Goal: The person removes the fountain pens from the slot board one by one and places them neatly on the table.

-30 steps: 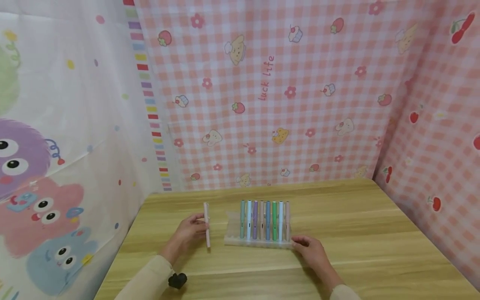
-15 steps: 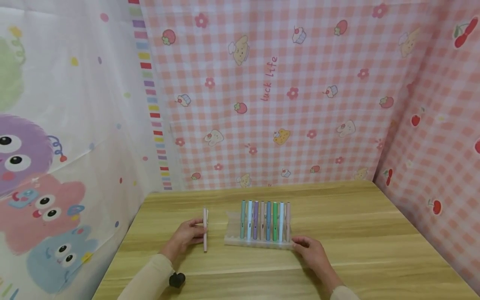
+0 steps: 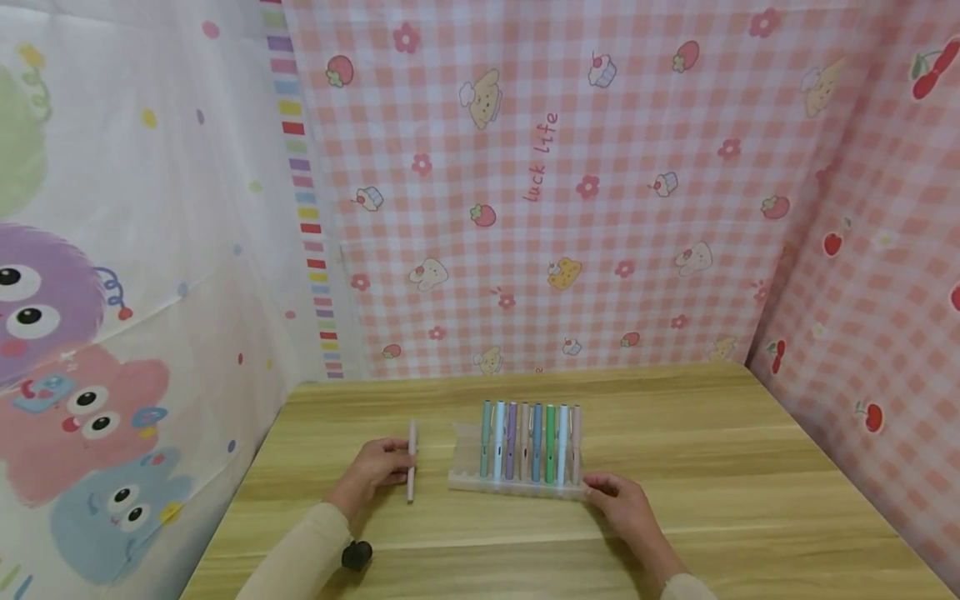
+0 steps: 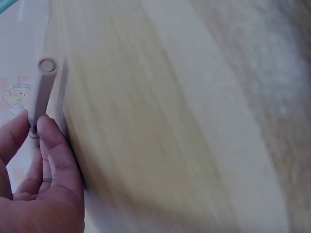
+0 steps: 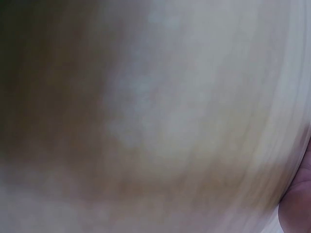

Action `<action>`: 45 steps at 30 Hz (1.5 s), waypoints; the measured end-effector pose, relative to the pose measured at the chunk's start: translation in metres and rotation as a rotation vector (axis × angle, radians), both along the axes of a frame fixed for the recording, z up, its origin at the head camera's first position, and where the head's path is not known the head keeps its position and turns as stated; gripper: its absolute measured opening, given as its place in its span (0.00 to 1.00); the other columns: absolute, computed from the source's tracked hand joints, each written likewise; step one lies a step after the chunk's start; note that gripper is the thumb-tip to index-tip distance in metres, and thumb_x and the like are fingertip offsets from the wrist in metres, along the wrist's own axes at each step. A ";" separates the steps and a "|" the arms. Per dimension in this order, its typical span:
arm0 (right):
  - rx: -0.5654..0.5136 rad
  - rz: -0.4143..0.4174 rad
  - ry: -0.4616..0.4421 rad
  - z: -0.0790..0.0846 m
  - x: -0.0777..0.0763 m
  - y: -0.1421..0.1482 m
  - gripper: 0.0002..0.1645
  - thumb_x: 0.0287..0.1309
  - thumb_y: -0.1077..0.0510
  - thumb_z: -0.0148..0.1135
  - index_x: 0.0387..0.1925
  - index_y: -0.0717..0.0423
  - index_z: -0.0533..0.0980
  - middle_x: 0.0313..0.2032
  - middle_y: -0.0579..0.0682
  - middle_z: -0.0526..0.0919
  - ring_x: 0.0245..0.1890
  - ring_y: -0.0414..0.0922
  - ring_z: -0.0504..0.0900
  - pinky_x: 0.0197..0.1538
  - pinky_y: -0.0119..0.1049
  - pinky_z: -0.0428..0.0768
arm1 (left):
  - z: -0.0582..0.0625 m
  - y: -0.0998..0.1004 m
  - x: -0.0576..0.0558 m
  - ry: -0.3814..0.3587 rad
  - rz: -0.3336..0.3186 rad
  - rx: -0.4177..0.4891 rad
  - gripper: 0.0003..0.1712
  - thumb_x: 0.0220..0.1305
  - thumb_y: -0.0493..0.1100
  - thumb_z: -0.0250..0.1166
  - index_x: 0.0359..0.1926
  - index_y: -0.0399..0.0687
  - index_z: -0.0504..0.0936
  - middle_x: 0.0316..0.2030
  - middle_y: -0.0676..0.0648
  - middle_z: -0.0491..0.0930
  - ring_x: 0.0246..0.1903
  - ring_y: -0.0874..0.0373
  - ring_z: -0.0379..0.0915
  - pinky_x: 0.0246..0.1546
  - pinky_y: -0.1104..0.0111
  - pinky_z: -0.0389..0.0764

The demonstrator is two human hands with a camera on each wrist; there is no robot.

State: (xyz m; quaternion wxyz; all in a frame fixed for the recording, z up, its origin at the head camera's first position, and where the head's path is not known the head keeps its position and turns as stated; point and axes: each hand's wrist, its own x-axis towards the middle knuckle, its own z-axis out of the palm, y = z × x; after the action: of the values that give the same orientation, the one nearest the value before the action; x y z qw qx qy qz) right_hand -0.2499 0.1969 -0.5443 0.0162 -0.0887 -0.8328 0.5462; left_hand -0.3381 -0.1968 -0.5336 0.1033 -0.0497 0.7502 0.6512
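Observation:
My left hand [image 3: 375,468] pinches a pale pink pen [image 3: 412,487] between thumb and fingers, left of the pen rack. Close up in the left wrist view, that pen [image 4: 43,94] has a round end and a clip, and stands up past the fingertips. The translucent pen rack [image 3: 465,481] lies mid-table. Several capped pens [image 3: 537,442] rest side by side in it: grey-green, light blue, purple, pinkish brown, blue, green and pink. At the rack's right front corner, my right hand [image 3: 621,498] grips the end with thumb and fingers. Only an edge of that hand [image 5: 296,208] shows in the right wrist view.
The wood-grain table [image 3: 720,450] runs back to a pink checked cloth [image 3: 517,317]. White printed cloth [image 3: 225,333] hangs at the left, more checked cloth [image 3: 877,333] at the right. A black object [image 3: 356,555] is at the left sleeve's cuff.
The left hand has lowered the pink pen slightly toward me, and the pen has turned a little in its fingers. The right hand and the rack have stayed in place.

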 end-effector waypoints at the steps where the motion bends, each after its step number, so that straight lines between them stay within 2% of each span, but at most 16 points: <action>1: -0.003 0.000 -0.001 0.000 0.000 0.000 0.12 0.64 0.62 0.63 0.46 0.66 0.82 0.44 0.55 0.84 0.47 0.50 0.78 0.50 0.43 0.76 | 0.000 0.000 0.000 0.002 0.003 -0.011 0.25 0.59 0.28 0.66 0.57 0.22 0.73 0.35 0.42 0.82 0.29 0.58 0.78 0.31 0.67 0.82; 7: -0.005 0.001 0.007 -0.001 0.000 0.000 0.12 0.64 0.62 0.64 0.46 0.66 0.82 0.43 0.55 0.84 0.46 0.49 0.78 0.47 0.38 0.76 | 0.001 0.003 0.001 0.030 0.027 -0.085 0.21 0.57 0.26 0.65 0.52 0.22 0.75 0.33 0.40 0.82 0.27 0.56 0.77 0.29 0.66 0.82; 13: -0.006 -0.006 0.014 -0.002 -0.001 0.000 0.12 0.63 0.63 0.64 0.45 0.66 0.82 0.42 0.54 0.84 0.43 0.47 0.78 0.45 0.36 0.76 | 0.002 0.006 0.003 0.041 0.037 -0.130 0.21 0.57 0.26 0.66 0.52 0.21 0.76 0.37 0.37 0.81 0.28 0.54 0.77 0.32 0.64 0.83; 20: -0.016 -0.001 0.014 -0.004 -0.001 0.001 0.12 0.63 0.63 0.64 0.45 0.67 0.82 0.42 0.54 0.84 0.43 0.47 0.78 0.44 0.36 0.77 | 0.005 0.006 0.005 0.043 0.040 -0.126 0.22 0.57 0.26 0.66 0.53 0.21 0.75 0.39 0.35 0.81 0.28 0.55 0.78 0.33 0.63 0.84; 32: -0.014 -0.001 0.014 -0.004 -0.001 0.001 0.12 0.64 0.62 0.64 0.45 0.66 0.82 0.42 0.54 0.85 0.43 0.47 0.78 0.45 0.36 0.76 | 0.003 0.003 0.011 0.036 0.022 -0.092 0.23 0.57 0.26 0.67 0.54 0.22 0.75 0.36 0.37 0.80 0.30 0.53 0.79 0.35 0.62 0.85; 39: -0.005 0.001 0.031 -0.002 0.000 0.000 0.11 0.63 0.63 0.64 0.45 0.67 0.83 0.42 0.55 0.85 0.43 0.47 0.78 0.46 0.37 0.76 | 0.009 0.000 0.010 0.086 0.025 -0.093 0.24 0.57 0.26 0.66 0.56 0.22 0.75 0.32 0.39 0.79 0.30 0.53 0.78 0.34 0.60 0.84; 45: -0.016 0.007 0.012 -0.002 0.000 0.000 0.12 0.64 0.64 0.62 0.46 0.67 0.82 0.44 0.55 0.84 0.46 0.49 0.78 0.49 0.41 0.77 | 0.015 0.004 0.010 0.136 0.008 -0.114 0.23 0.59 0.29 0.63 0.57 0.25 0.76 0.34 0.41 0.79 0.29 0.54 0.76 0.33 0.62 0.83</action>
State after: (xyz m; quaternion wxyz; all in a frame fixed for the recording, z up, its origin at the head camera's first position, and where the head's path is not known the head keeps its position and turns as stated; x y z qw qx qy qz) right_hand -0.2503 0.1966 -0.5463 0.0184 -0.0825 -0.8286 0.5534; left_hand -0.3281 -0.1923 -0.5186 0.0467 -0.0143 0.7912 0.6096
